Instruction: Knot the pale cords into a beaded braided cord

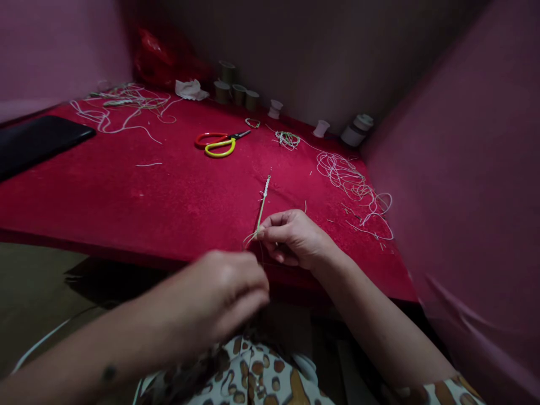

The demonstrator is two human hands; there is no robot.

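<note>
A thin braided cord (pixel 264 197) in pale green and white stretches away from me over the red tabletop. My right hand (pixel 297 239) pinches its near end between thumb and fingertips. Fine loose threads (pixel 250 238) loop out beside that pinch, and one drops toward my left hand (pixel 236 292). The left hand is closer to me, off the table's front edge, with curled fingers and slightly smeared by motion. Whatever lies inside its fingers is hidden. Beyond the cord rest scissors (pixel 221 144) with one red and one yellow handle.
Tangled threads lie on the right (pixel 343 175) and back left. A black phone-like slab (pixel 46 140) rests at left. Thread spools (pixel 252 100), a white bottle (pixel 356 130) and a red plastic bag (pixel 156 56) line the back. Pink fabric (pixel 459 169) hangs on both sides.
</note>
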